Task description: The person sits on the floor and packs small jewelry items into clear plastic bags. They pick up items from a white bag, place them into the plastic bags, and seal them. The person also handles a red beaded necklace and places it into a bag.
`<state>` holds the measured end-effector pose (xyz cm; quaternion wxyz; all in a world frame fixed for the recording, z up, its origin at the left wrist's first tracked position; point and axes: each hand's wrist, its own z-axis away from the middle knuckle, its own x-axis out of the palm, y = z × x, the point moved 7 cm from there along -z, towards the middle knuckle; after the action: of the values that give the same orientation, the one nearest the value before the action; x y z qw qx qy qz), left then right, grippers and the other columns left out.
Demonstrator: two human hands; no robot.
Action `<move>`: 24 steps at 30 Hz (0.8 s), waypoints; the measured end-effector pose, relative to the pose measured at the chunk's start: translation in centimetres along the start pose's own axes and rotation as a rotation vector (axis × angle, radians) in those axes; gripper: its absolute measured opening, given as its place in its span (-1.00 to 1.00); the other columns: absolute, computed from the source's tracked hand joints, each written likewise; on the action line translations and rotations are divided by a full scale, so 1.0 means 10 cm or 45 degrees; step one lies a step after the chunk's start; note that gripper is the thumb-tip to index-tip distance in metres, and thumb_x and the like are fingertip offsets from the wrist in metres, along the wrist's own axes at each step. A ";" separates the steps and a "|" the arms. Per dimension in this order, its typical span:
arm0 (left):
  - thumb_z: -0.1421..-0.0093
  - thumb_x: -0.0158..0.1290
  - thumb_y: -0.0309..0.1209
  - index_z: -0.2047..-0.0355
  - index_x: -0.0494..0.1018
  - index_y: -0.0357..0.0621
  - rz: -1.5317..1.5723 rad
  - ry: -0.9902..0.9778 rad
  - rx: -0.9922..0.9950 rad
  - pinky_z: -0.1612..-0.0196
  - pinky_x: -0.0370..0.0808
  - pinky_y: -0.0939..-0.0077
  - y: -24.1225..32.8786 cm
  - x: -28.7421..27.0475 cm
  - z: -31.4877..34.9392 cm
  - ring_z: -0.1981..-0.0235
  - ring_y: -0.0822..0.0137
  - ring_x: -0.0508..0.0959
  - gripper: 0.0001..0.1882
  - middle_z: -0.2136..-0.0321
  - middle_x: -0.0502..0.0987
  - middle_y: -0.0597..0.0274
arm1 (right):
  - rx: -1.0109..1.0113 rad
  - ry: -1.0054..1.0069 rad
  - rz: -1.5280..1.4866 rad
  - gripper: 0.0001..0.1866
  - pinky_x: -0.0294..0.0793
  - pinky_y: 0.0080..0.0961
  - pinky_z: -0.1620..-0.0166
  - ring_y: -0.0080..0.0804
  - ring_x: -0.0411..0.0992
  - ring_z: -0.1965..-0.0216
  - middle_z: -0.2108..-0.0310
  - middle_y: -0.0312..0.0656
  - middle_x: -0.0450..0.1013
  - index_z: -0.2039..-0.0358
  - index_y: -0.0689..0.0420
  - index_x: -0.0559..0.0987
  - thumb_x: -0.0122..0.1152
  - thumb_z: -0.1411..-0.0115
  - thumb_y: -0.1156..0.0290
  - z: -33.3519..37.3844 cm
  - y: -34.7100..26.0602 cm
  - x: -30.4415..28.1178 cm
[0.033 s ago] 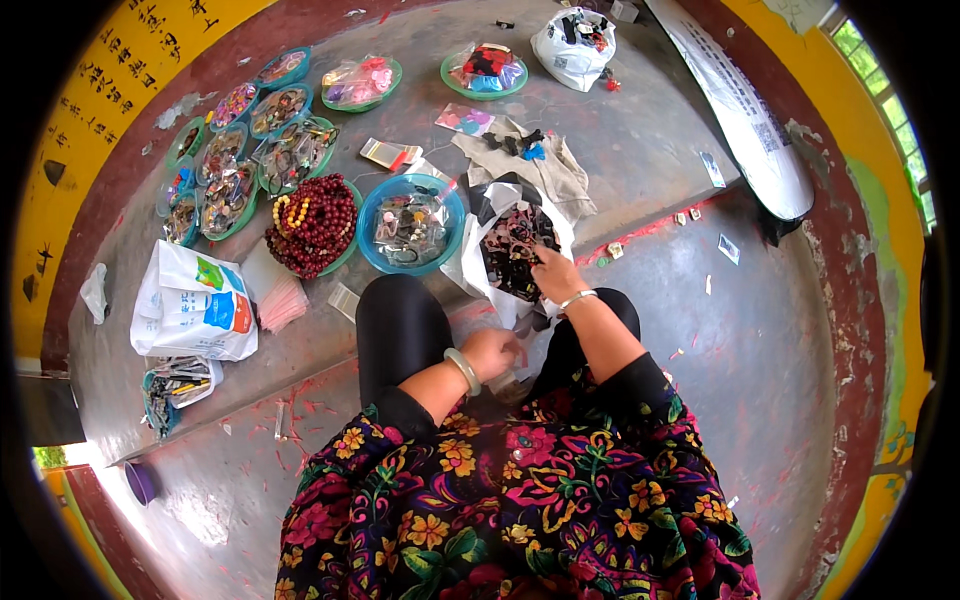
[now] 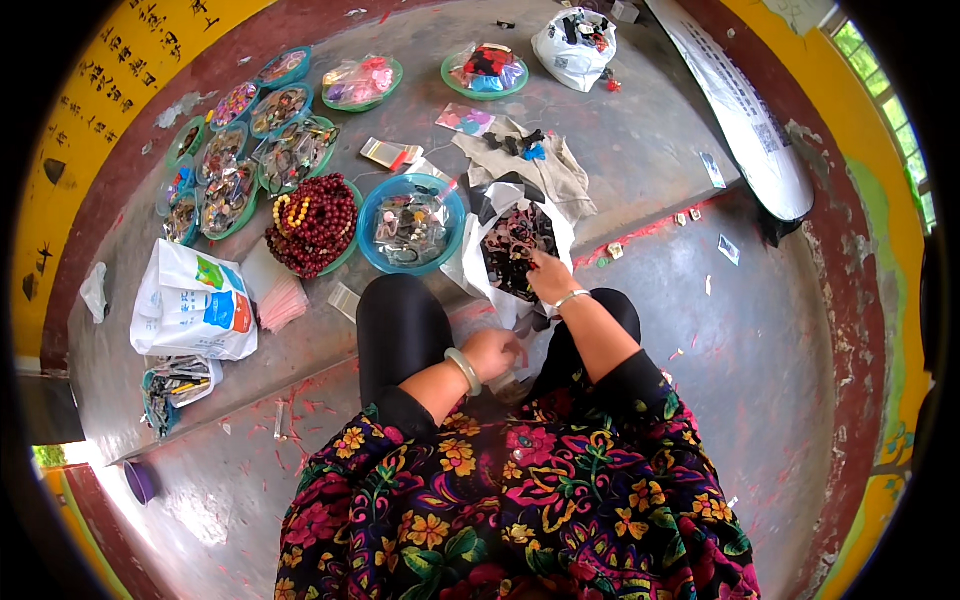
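Observation:
Between my knees stands an open white plastic bag (image 2: 557, 225), filled with small dark hair ties (image 2: 515, 240), some with pinkish and pale bits. My right hand (image 2: 549, 277) is at the right side of this pile, its fingers drawn together and pointing down; what they pinch is too small to make out. Lower and to the left, close to my lap, my left hand (image 2: 490, 354) is closed, its fingertips slightly blurred. A clear plastic bag (image 2: 512, 386) shows just below its fingers and seems to be held by them.
A blue basin (image 2: 410, 262) of packaged trinkets stands left of the bag, beside red bead strings (image 2: 318, 240). Several more filled basins lie behind. A printed white bag (image 2: 190, 320) sits at left. A grey cloth (image 2: 555, 165) lies beyond; a step edge (image 2: 650, 228) crosses the floor.
My right hand has shifted slightly toward me and to the left over the hair ties. My left hand stays in place.

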<state>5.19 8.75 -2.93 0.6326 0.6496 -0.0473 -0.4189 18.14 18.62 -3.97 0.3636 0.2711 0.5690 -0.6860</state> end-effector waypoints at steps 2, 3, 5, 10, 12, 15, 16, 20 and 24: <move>0.15 -0.03 -0.39 0.55 0.45 -0.16 -0.005 -0.003 0.016 0.42 0.38 0.37 -0.03 0.02 0.00 0.48 0.12 0.48 -0.85 0.57 0.48 0.07 | 0.230 -0.106 0.082 -0.55 0.31 -0.34 0.11 0.02 0.33 0.17 0.26 0.16 0.36 0.12 0.26 0.35 -0.13 0.09 0.41 -0.08 0.10 0.27; 0.15 -0.03 -0.40 0.55 0.45 -0.16 -0.006 -0.006 0.017 0.42 0.38 0.37 -0.06 0.03 0.00 0.48 0.12 0.48 -0.86 0.57 0.48 0.08 | 0.351 -0.203 0.108 -0.58 0.32 -0.32 0.12 0.03 0.34 0.19 0.26 0.16 0.37 0.15 0.26 0.38 -0.13 0.07 0.42 -0.11 0.15 0.36; 0.15 -0.02 -0.40 0.55 0.45 -0.14 -0.001 -0.013 -0.003 0.43 0.38 0.37 -0.08 0.03 0.01 0.49 0.12 0.48 -0.86 0.58 0.48 0.09 | 0.617 -0.260 0.025 -0.64 0.34 -0.31 0.15 0.03 0.36 0.20 0.26 0.15 0.37 0.21 0.26 0.43 -0.13 0.04 0.43 -0.24 0.42 0.57; 0.15 -0.01 -0.40 0.53 0.44 -0.13 -0.003 -0.030 -0.060 0.44 0.39 0.38 -0.11 0.02 0.00 0.50 0.13 0.48 -0.87 0.59 0.48 0.11 | 0.994 0.106 -0.185 -0.67 0.40 -0.40 0.23 -0.10 0.41 0.26 0.27 0.05 0.40 0.24 0.17 0.43 0.09 0.10 0.48 -0.46 1.20 0.96; 0.14 -0.02 -0.40 0.53 0.44 -0.13 0.005 -0.004 -0.068 0.45 0.38 0.38 -0.13 -0.02 0.01 0.50 0.13 0.48 -0.86 0.59 0.48 0.12 | 1.186 0.168 -0.517 -0.64 0.40 -0.43 0.23 -0.14 0.42 0.28 0.25 0.02 0.41 0.25 0.16 0.44 0.17 0.15 0.48 -0.28 0.94 0.83; 0.14 -0.02 -0.40 0.52 0.43 -0.14 0.023 -0.025 -0.056 0.45 0.38 0.37 -0.10 -0.02 0.00 0.50 0.13 0.48 -0.86 0.58 0.48 0.12 | 1.137 0.225 -0.780 -0.64 0.40 -0.44 0.24 -0.22 0.43 0.29 0.29 -0.05 0.43 0.26 0.16 0.46 0.22 0.16 0.47 -0.30 1.06 0.93; 0.14 -0.03 -0.40 0.52 0.43 -0.14 0.024 -0.027 -0.050 0.45 0.38 0.37 -0.11 -0.01 0.00 0.49 0.13 0.48 -0.86 0.58 0.48 0.12 | 1.056 0.228 -0.821 -0.65 0.40 -0.43 0.25 -0.24 0.43 0.29 0.31 -0.08 0.44 0.27 0.16 0.46 0.22 0.16 0.47 -0.37 1.17 1.01; 0.13 -0.03 -0.41 0.52 0.43 -0.15 0.045 -0.028 -0.059 0.45 0.38 0.37 -0.10 -0.02 -0.01 0.50 0.12 0.48 -0.86 0.59 0.47 0.10 | 0.888 0.277 -0.645 -0.69 0.40 -0.43 0.39 -0.33 0.43 0.43 0.44 -0.16 0.45 0.28 0.14 0.48 0.20 0.13 0.50 -0.68 1.36 1.05; 0.13 -0.05 -0.41 0.54 0.43 -0.15 0.004 -0.025 -0.034 0.45 0.37 0.34 -0.10 0.00 -0.03 0.50 0.09 0.47 -0.87 0.60 0.47 0.08 | 0.739 0.386 -1.216 -0.78 0.30 -0.52 0.58 -0.43 0.32 0.65 0.55 -0.24 0.41 0.33 0.12 0.47 0.15 0.07 0.48 -0.95 1.27 1.04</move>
<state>4.93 9.21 -3.79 0.6415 0.6368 -0.0490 -0.4248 21.86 24.86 -21.47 -0.1613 0.1681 0.4626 -0.8554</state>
